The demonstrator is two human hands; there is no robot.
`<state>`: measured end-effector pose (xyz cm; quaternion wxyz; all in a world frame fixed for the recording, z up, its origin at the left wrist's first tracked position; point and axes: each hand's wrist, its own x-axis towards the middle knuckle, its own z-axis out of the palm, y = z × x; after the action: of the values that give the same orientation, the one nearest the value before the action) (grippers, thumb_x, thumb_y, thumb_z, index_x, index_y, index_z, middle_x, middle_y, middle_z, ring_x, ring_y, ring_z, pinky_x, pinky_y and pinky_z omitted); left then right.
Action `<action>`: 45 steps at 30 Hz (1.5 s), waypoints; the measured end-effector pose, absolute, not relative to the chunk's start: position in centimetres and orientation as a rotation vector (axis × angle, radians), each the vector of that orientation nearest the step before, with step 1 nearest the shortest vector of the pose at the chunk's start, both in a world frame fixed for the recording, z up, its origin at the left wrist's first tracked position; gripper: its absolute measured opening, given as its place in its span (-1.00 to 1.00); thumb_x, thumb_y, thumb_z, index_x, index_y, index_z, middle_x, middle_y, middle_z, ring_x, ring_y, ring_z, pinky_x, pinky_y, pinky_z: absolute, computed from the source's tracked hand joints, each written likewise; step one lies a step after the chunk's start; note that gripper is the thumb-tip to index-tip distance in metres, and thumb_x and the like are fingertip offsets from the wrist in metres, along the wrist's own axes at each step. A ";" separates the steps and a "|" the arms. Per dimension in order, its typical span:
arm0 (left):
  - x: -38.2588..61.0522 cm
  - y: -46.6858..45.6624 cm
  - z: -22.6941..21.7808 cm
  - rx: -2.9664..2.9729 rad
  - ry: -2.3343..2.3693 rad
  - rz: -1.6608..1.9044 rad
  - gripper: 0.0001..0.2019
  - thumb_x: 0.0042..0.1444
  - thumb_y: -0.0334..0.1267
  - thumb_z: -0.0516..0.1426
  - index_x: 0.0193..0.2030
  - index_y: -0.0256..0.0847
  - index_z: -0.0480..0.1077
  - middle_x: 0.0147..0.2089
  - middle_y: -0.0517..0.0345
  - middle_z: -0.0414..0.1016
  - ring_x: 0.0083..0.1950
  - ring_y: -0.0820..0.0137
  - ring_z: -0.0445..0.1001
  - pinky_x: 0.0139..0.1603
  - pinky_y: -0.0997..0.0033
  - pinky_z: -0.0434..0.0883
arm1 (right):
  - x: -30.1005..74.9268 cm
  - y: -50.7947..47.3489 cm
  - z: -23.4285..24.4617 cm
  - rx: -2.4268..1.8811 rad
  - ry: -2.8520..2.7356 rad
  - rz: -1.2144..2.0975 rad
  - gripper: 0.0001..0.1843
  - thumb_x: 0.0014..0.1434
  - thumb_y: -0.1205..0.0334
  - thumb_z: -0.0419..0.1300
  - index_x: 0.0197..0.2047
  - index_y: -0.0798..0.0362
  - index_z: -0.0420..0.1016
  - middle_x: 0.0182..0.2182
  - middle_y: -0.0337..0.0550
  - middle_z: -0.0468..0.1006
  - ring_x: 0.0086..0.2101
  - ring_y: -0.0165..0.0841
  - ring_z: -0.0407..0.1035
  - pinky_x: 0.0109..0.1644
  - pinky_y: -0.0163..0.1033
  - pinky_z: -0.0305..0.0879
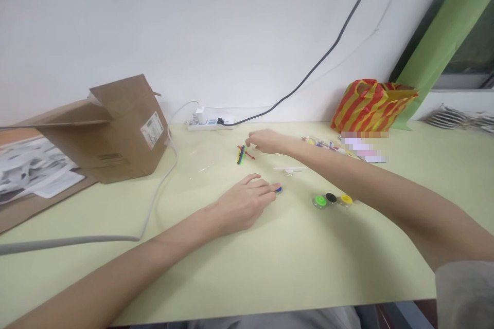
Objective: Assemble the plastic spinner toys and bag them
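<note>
My left hand (249,203) lies low over the table with its fingers stretched out. Its fingertips rest on a small round blue piece (279,189), partly covered by them. Farther back, my right hand (266,141) reaches across to the left, fingers bent down and drawn together. They are beside a small heap of thin coloured plastic pieces (241,155) in blue, yellow, green and red. Whatever is between those fingertips is too small to make out. Below my right forearm sit a green disc (320,201), a black disc (331,198) and a yellow disc (346,199), with clear rims showing around the green and yellow ones.
A white plastic piece (289,170) lies between my arms. More small coloured parts (320,143) are behind my right forearm. An open cardboard box (123,133) stands left, a power strip (210,124) at the wall, a striped bag (366,108) back right. A grey cable (158,185) crosses the left side.
</note>
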<state>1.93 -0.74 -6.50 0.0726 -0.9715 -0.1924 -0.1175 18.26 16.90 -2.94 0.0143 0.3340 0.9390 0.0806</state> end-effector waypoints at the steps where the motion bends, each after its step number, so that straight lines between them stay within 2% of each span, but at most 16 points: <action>1: 2.0 -0.8 -6.5 -2.910 -0.574 -0.348 -0.76 0.18 -0.54 0.02 -0.11 -0.19 0.39 0.23 -0.06 0.54 0.08 0.21 0.50 0.30 0.05 0.29 | 18.3 17.0 -2.9 1.044 2.926 0.239 -0.57 0.27 0.48 0.16 0.17 0.05 0.53 0.10 0.05 0.55 0.01 -0.19 0.46 -0.10 -0.24 0.24; 4: 2.3 -1.0 -6.5 -2.903 -0.608 -0.341 -0.69 0.19 -0.54 0.01 0.00 -0.22 0.40 0.04 -0.04 0.61 0.00 0.20 0.48 0.26 0.09 0.30 | 18.1 17.1 -2.8 1.014 2.981 0.168 -0.55 0.26 0.50 0.13 0.16 0.04 0.56 0.08 0.03 0.57 -0.03 -0.23 0.45 -0.11 -0.26 0.22; 7: 2.4 -1.1 -6.6 -2.892 -0.651 -0.338 -0.58 0.19 -0.53 0.00 0.17 -0.30 0.36 -0.13 -0.02 0.59 -0.03 0.18 0.45 0.21 0.12 0.32 | 17.2 17.1 -2.7 0.923 3.052 0.111 -0.58 0.25 0.50 0.11 0.07 0.03 0.62 0.00 0.01 0.61 -0.10 -0.26 0.45 -0.15 -0.28 0.19; 12: 2.4 -1.4 -6.7 -2.869 -0.720 -0.338 -0.58 0.20 -0.53 0.02 0.18 -0.33 0.38 -0.18 -0.04 0.55 -0.04 0.18 0.41 0.13 0.17 0.35 | 15.3 16.9 -2.7 0.875 3.082 0.171 -0.69 0.22 0.46 0.14 -0.09 0.06 0.67 -0.09 0.00 0.63 -0.16 -0.26 0.44 -0.24 -0.28 0.13; 17: 2.5 -1.7 -6.6 -2.898 -0.749 -0.337 -0.69 0.20 -0.53 0.02 0.01 -0.27 0.44 -0.08 -0.04 0.57 -0.04 0.20 0.39 0.11 0.19 0.33 | 14.4 17.2 -2.7 0.801 2.964 0.294 -0.78 0.12 0.51 0.21 -0.26 0.10 0.66 -0.17 0.02 0.64 -0.21 -0.25 0.45 -0.28 -0.26 0.09; 22: 2.6 -1.7 -6.8 -2.923 -0.762 -0.345 -0.75 0.22 -0.52 0.03 -0.06 -0.26 0.44 -0.09 -0.02 0.59 -0.03 0.19 0.39 0.08 0.17 0.33 | 14.6 17.7 -2.9 0.792 2.949 0.313 -0.74 0.14 0.51 0.19 -0.19 0.10 0.66 -0.12 0.07 0.64 -0.15 -0.22 0.45 -0.25 -0.25 0.09; 24: 2.6 -1.6 -7.0 -2.935 -0.768 -0.367 -0.75 0.21 -0.53 0.03 -0.06 -0.25 0.44 -0.03 -0.02 0.59 -0.01 0.20 0.40 0.09 0.16 0.34 | 14.8 17.8 -3.0 0.809 2.958 0.288 -0.74 0.15 0.51 0.19 -0.17 0.10 0.66 -0.11 0.06 0.63 -0.14 -0.23 0.45 -0.23 -0.26 0.10; 29: 2.3 -1.3 -7.4 -2.963 -0.758 -0.498 -0.74 0.19 -0.54 0.04 -0.06 -0.24 0.44 0.24 -0.01 0.52 0.18 0.18 0.39 0.21 0.10 0.36 | 15.0 18.2 -3.3 0.773 3.037 0.234 -0.76 0.14 0.52 0.19 -0.20 0.12 0.64 -0.12 0.02 0.61 -0.08 -0.24 0.42 -0.18 -0.26 0.13; 34: 2.1 -0.8 -7.7 -2.965 -0.736 -0.575 -0.71 0.21 -0.53 0.04 -0.03 -0.20 0.47 0.29 0.03 0.50 0.37 0.12 0.32 0.33 -0.02 0.32 | 15.1 17.9 -2.3 0.759 3.114 0.246 -0.83 0.21 0.46 0.18 -0.20 0.15 0.60 -0.11 0.06 0.59 -0.06 -0.21 0.40 -0.13 -0.24 0.14; 37: 2.0 -0.6 -7.8 -2.973 -0.717 -0.604 -0.67 0.20 -0.54 0.04 0.01 -0.20 0.48 0.30 0.02 0.49 0.41 0.12 0.29 0.36 -0.07 0.31 | 15.9 15.9 -0.3 0.824 3.136 0.275 -0.84 0.24 0.42 0.15 -0.21 0.14 0.58 -0.20 0.03 0.61 -0.19 -0.25 0.40 -0.20 -0.24 0.10; 40: 1.9 -0.6 -7.7 -2.969 -0.701 -0.612 -0.67 0.21 -0.53 0.04 0.03 -0.20 0.48 0.33 0.00 0.47 0.45 0.12 0.26 0.39 -0.09 0.30 | 18.1 12.5 1.8 0.915 3.145 0.290 -0.81 0.23 0.44 0.11 -0.23 0.10 0.56 -0.37 -0.08 0.58 -0.38 -0.33 0.33 -0.31 -0.24 0.03; 42: 2.0 -0.7 -7.6 -2.952 -0.680 -0.614 -0.65 0.21 -0.53 0.04 0.06 -0.21 0.47 0.36 0.00 0.44 0.46 0.12 0.25 0.41 -0.09 0.28 | 20.2 10.0 2.3 1.009 3.167 0.250 -0.83 0.20 0.43 0.13 -0.24 0.09 0.55 -0.41 -0.13 0.57 -0.43 -0.36 0.31 -0.33 -0.25 0.04; 45: 2.1 -0.7 -7.4 -2.864 -0.636 -0.677 -0.58 0.18 -0.58 0.01 0.13 -0.22 0.43 0.40 -0.05 0.38 0.45 0.13 0.27 0.40 -0.08 0.28 | 23.6 6.6 1.5 1.277 3.235 0.040 -0.85 0.23 0.39 0.15 -0.25 0.08 0.57 -0.39 -0.14 0.61 -0.40 -0.36 0.38 -0.29 -0.26 0.15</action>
<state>2.05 -0.71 -7.40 0.0652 -0.9492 -0.2108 -0.2244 23.62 6.58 1.54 -0.1675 0.3618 0.9170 0.0112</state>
